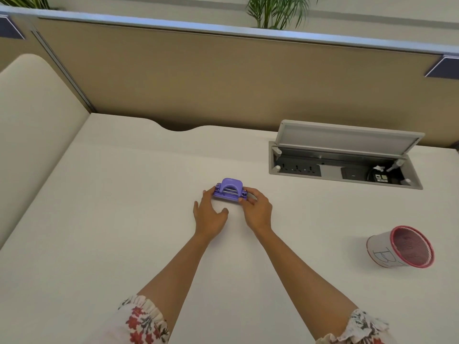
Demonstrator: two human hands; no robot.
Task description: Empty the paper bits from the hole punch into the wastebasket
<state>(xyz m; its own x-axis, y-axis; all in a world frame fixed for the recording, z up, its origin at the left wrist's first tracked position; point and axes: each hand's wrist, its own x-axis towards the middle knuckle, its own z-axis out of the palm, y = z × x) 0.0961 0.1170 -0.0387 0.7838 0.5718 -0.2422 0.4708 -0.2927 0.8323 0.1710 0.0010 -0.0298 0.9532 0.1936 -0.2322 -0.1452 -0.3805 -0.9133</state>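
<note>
A small purple hole punch point(230, 189) sits upright on the white desk point(124, 219), near its middle. My right hand point(255, 209) has its fingers and thumb closed on the punch's right end. My left hand point(210, 214) lies with fingers apart at the punch's left end, fingertips touching its side. The wastebasket point(401, 247), a small white cup with a red rim and red mesh inside, stands on the desk at the right, well apart from the punch. No paper bits are visible.
An open cable box point(345, 157) with sockets is sunk into the desk at the back right, its lid tilted up. A tan partition point(223, 83) walls the desk's far edge. A cream chair back point(32, 120) rises at the left.
</note>
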